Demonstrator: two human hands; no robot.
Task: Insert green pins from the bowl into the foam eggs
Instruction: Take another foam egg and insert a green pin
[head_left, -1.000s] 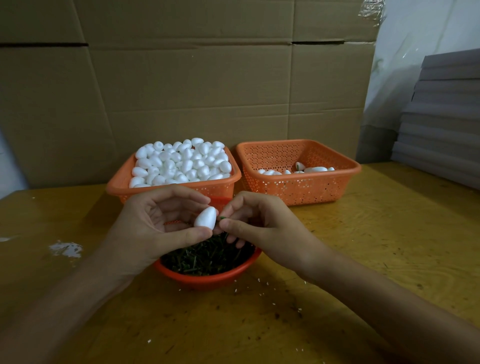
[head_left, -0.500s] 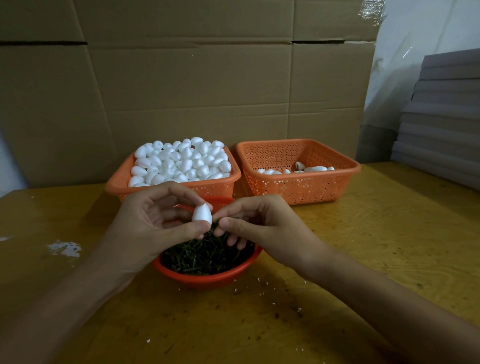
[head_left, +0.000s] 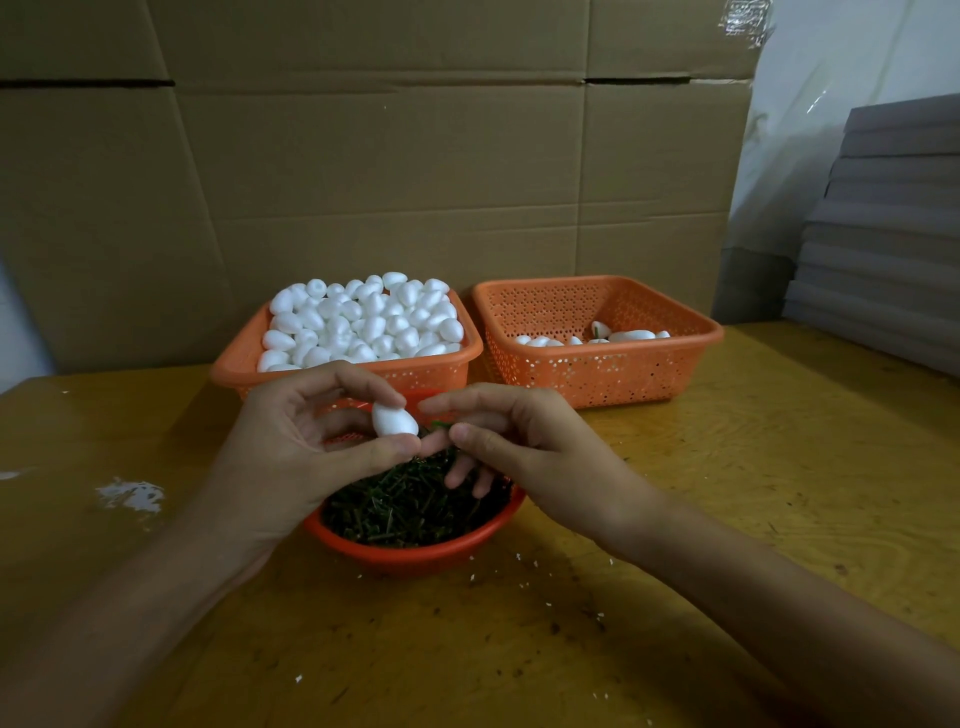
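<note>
Cardboard panels (head_left: 415, 182) close off the far side of the yellow worktop (head_left: 779, 493).

1. Foam egg (head_left: 395, 420): held in the air above the far rim of the bowl (head_left: 415, 551). Its long axis appears to run roughly along the 10-to-4 o'clock line, with one end facing the right hand.
2. Green pin (head_left: 441, 425): only a short green tip shows, just beside the egg at its 3 o'clock. Whether the point has entered the foam cannot be told.
3. Left hand (head_left: 291, 447): grasps the egg between thumb below and fingertips above.
4. Right hand (head_left: 519, 447): pinches the pin between thumb and forefinger; the other fingers hang loosely over the pins in the bowl.
5. Critical relation: the pin lies at 3 o'clock from the egg, so the right hand is the nearer driver. Insertion probably calls for a push toward 9 o'clock while the left hand braces.
6. Full basket (head_left: 234, 364) of bare eggs: at 12 o'clock from the left hand.
7. Second basket (head_left: 597, 374): at 1 o'clock, holding a few eggs.
8. Grey stacked boards (head_left: 883, 234): far off at 2 o'clock.
</note>
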